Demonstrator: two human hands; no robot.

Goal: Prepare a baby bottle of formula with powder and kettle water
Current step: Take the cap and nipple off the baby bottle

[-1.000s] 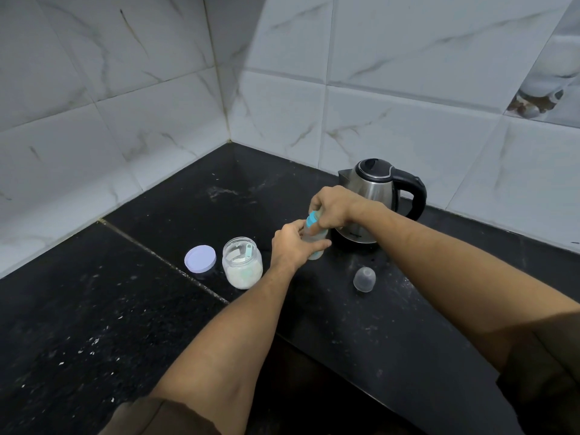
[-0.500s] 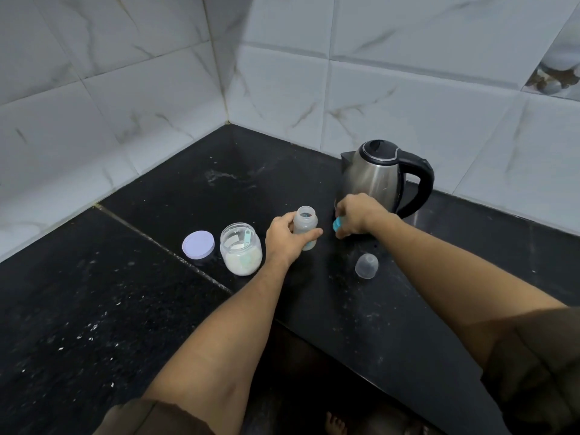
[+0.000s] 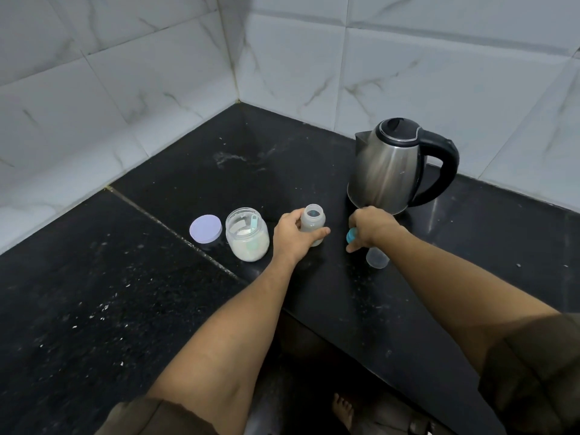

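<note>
- Roughly mid-counter, the bottle stands upright with its mouth uncovered, on the black counter.
- The left hand grips the bottle round its body, with the thumb lying across the front and the fingers curled behind.
- The right hand is just right of the bottle and apart from it. Its curled fingers hold a teal ring low over the counter; I cannot tell whether the ring touches the surface.
- A clear cap stands on the counter under the right wrist, partly hidden by it.
- The steel kettle sits behind the right hand, lid down, black handle to the right.
- Left of the left hand is an open jar, partly filled with pale powder, with a scoop inside.
- The jar's lilac lid lies flat just left of the jar.
- White tiled wall backs the corner.
</note>
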